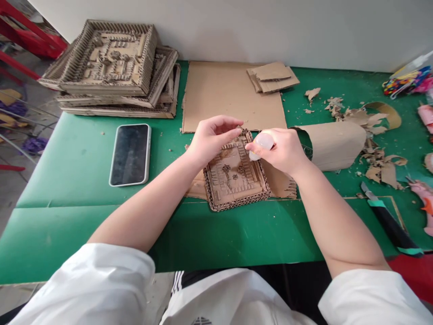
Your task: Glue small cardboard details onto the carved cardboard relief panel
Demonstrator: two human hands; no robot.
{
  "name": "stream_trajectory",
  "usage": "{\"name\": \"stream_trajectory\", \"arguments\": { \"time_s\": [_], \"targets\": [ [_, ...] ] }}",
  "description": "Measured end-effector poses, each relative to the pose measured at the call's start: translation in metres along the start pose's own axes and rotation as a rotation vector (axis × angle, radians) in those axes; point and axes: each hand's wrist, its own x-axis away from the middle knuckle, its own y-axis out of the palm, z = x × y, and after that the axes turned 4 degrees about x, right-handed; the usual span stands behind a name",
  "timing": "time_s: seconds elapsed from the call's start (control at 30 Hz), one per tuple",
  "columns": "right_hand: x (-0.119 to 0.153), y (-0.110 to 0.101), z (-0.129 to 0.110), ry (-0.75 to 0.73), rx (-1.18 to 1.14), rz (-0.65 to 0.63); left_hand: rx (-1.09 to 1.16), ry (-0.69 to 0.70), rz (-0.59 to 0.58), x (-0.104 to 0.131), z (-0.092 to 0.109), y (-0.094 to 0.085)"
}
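A small cardboard relief panel (233, 180) with a corrugated, ruffled border lies tilted on loose cardboard pieces (282, 183) at the middle of the green table. My left hand (214, 135) is at the panel's top edge, thumb and fingers closed together; what they pinch there is too small to name. In my right hand (282, 149) is a small whitish bottle (264, 143), gripped over the panel's upper right part, its lower end pointing down toward the panel.
Left of the panel lies a phone (130, 155). Stacked cardboard frames (149, 85) stand at the back left. A flat cardboard sheet (219, 97) is behind the panel. Rightward are a curled cardboard piece (338, 144), torn scraps (384, 167) and a utility knife (389, 221) with its blade showing.
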Motion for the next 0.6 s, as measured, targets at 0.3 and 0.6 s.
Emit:
{"name": "stream_trajectory", "arguments": {
  "time_s": [0.3, 0.6],
  "targets": [
    [0.0, 0.002, 0.001, 0.022, -0.011, 0.027, -0.087, -0.036, -0.033, 0.001, -0.005, 0.0],
    [0.001, -0.009, 0.001, 0.182, -0.135, 0.192, -0.09, -0.058, -0.041, 0.001, -0.004, 0.0]
  ]
}}
